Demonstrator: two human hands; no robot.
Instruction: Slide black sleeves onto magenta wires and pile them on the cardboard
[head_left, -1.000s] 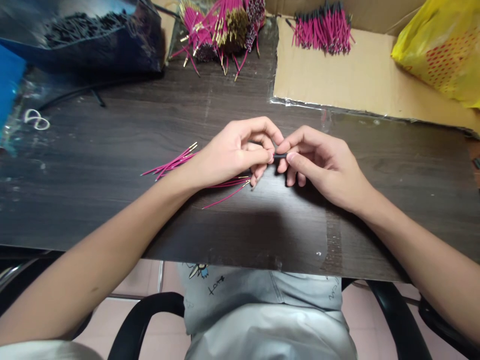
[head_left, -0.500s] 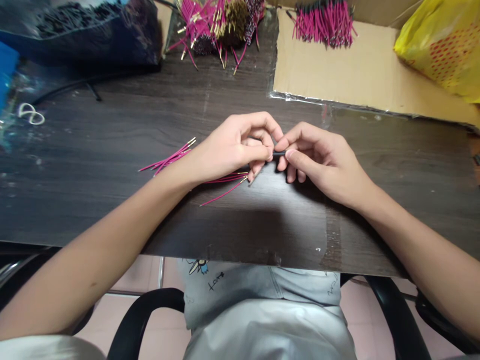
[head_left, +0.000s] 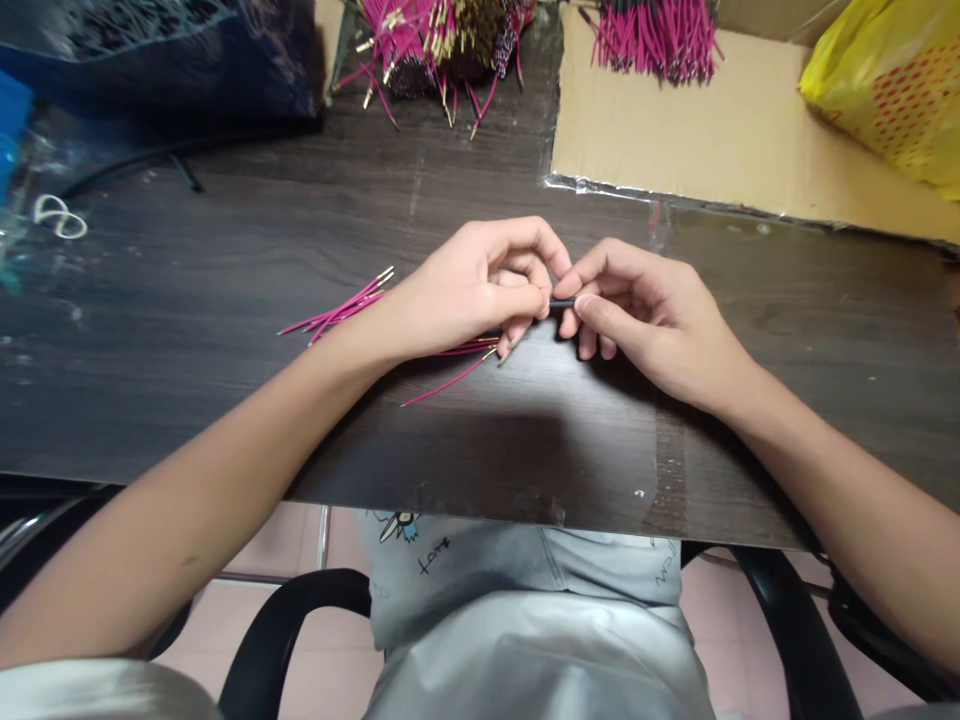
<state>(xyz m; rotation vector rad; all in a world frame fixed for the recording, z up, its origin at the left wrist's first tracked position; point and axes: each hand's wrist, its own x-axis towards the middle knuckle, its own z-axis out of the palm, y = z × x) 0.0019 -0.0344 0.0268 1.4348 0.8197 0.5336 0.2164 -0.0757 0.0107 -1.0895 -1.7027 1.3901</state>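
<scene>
Between my two hands runs a short black tube (head_left: 562, 303), pinched at either end. My left hand (head_left: 514, 285) is closed on its left end, thumb against the fingers. The right end sits in the pinch of my right hand (head_left: 622, 300), whose other fingers curl loosely. A thin greyish piece (head_left: 514, 348) slants down from under my left fingers; what it joins is hidden. Several pink wires with gold tips (head_left: 349, 308) lie left of my left wrist. Another pink wire (head_left: 450, 384) lies just below that hand, with more partly covered by it.
Bundles of pink wires with gold ends (head_left: 442, 50) stand at the back. Black-topped pink wires (head_left: 656, 40) rest on a cardboard sheet (head_left: 675, 140), beside a yellow bag (head_left: 892, 90). A dark bag of black pieces (head_left: 172, 70) and a white loop (head_left: 61, 217) are at left.
Both hands keep their hold on the black tube in almost the same pose. The whole view has shifted slightly, with the back items nearer the top edge.
</scene>
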